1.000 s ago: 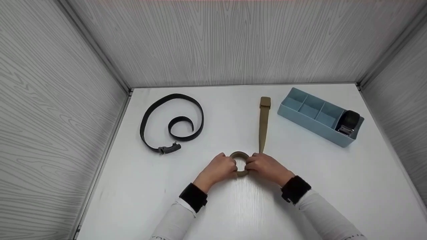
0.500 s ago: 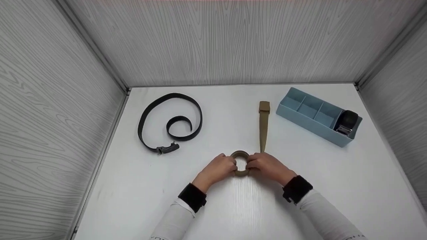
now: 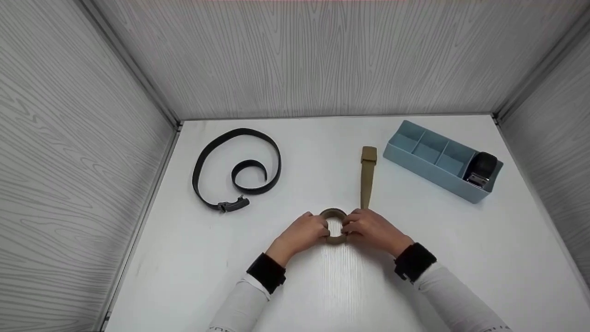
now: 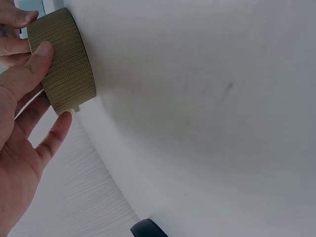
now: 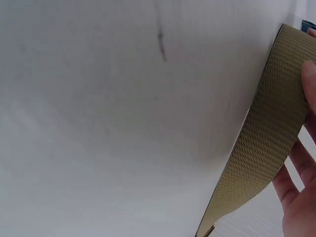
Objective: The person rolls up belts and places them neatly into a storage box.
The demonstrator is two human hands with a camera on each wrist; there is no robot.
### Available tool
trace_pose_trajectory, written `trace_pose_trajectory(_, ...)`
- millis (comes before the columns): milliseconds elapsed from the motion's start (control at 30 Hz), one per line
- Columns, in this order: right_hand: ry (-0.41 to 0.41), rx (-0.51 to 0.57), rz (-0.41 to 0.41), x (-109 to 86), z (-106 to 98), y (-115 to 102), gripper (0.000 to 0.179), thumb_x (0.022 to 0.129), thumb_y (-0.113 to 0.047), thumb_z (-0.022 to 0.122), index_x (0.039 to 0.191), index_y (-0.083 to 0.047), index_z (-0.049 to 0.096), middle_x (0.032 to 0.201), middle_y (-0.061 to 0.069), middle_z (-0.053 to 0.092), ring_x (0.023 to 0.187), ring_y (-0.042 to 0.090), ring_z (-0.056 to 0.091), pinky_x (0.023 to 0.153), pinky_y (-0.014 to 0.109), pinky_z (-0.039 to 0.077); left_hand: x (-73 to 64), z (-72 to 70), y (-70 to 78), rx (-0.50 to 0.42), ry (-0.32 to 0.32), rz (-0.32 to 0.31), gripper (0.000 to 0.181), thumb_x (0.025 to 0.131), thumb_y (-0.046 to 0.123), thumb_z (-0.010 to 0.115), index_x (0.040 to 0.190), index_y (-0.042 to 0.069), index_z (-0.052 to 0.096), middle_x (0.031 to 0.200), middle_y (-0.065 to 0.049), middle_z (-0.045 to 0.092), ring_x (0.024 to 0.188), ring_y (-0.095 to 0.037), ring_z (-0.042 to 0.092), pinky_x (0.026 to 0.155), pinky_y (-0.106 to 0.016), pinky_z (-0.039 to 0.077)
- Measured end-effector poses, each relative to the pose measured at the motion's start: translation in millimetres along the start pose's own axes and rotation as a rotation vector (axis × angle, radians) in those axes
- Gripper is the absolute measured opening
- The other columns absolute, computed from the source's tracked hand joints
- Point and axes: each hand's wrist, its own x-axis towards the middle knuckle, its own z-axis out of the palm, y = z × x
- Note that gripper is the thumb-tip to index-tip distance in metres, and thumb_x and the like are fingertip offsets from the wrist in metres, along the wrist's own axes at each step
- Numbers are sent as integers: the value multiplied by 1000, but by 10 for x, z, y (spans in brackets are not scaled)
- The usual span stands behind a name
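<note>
A tan woven belt (image 3: 367, 182) is partly wound into an upright-edged ring on the white table. Its free length runs away from me to a tan buckle (image 3: 369, 154). My left hand (image 3: 302, 232) pinches the left side of the coil, thumb on the outer face, as the left wrist view shows of the rolled webbing (image 4: 69, 64). Opposite it, my right hand (image 3: 375, 231) holds the coil's right side, where the loose strap comes in. In the right wrist view the thumb presses the outer face of the strap (image 5: 266, 123). Fingers hide parts of both sides of the coil.
To the left lies a black belt (image 3: 199, 161) in a loose spiral, its dark buckle (image 3: 233, 204) towards me. A blue divided tray (image 3: 426, 171) stands at the back right, a rolled black belt (image 3: 482, 167) in its end compartment. Wood-grain panels enclose the table on three sides.
The tan buckle and loose strap have slid nearer to my hands, so less strap lies beyond them. My right hand has shifted slightly right; the left hand has hardly moved.
</note>
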Motion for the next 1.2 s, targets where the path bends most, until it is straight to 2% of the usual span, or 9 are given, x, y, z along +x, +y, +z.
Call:
trace_pose_trajectory(200,19,-35,-19,35,36,-40,11,77,-15,81,86,-15,77,84,-4,66,78,16,55,68,29,45,-5,-36,-8,-102,5,-27,5,85,17,74,83,20,76,84,6,66,75,-8,58,65,-26,40)
trace_pose_trajectory(367,44,-88,-44,93,104,-91,9,77,-20,79,85,-16,78,80,-5,64,69,15,48,62,27,39,-21,-92,-17,-264,24,-59,5,83,16,77,88,17,78,85,5,68,76,-8,59,67,-28,43)
trace_pose_trajectory(467,59,-111,-45,121,131,-115,9,76,-22,79,84,-17,78,78,-4,64,66,16,47,60,27,38,-26,-118,-29,-275,67,-112,7,84,17,74,90,16,79,88,4,69,81,-11,62,69,-31,46)
trace_pose_trajectory(567,76,-127,-35,141,148,-138,10,75,-25,80,83,-19,79,76,-4,63,64,16,47,58,28,38,-20,-121,-35,-200,126,-231,8,84,17,70,85,15,78,86,3,67,79,-15,63,67,-33,48)
trace_pose_trajectory(633,86,-137,-26,153,159,-155,11,73,-27,80,82,-21,79,75,-4,62,64,17,48,58,29,38,-9,-101,-31,-171,146,-359,8,85,17,69,86,13,77,84,1,66,76,-17,64,65,-33,49)
trace_pose_trajectory(767,111,-166,-15,177,194,-177,11,71,-29,82,79,-23,79,72,-3,60,63,19,48,56,30,38,39,-53,-5,-224,96,-626,18,89,22,70,95,6,71,85,-6,66,76,-25,66,64,-38,52)
trace_pose_trajectory(867,120,-180,-22,189,220,-180,9,72,-28,83,79,-23,79,72,-3,61,62,19,48,55,30,38,93,-12,13,-277,24,-732,18,89,21,69,92,4,67,84,-10,66,76,-27,67,63,-40,52)
trace_pose_trajectory(1033,69,-158,-41,183,191,-154,11,76,-23,81,86,-20,79,83,-3,66,71,18,54,61,29,42,164,31,23,-261,-36,-728,6,86,6,64,81,4,66,76,-10,63,69,-25,64,58,-38,51)
trace_pose_trajectory(1200,-4,-112,-73,143,78,-87,17,79,-15,78,96,-15,78,98,0,69,88,19,61,77,35,48,158,24,-21,-175,-55,-643,7,88,4,63,88,8,69,79,-6,63,72,-26,64,58,-38,50)
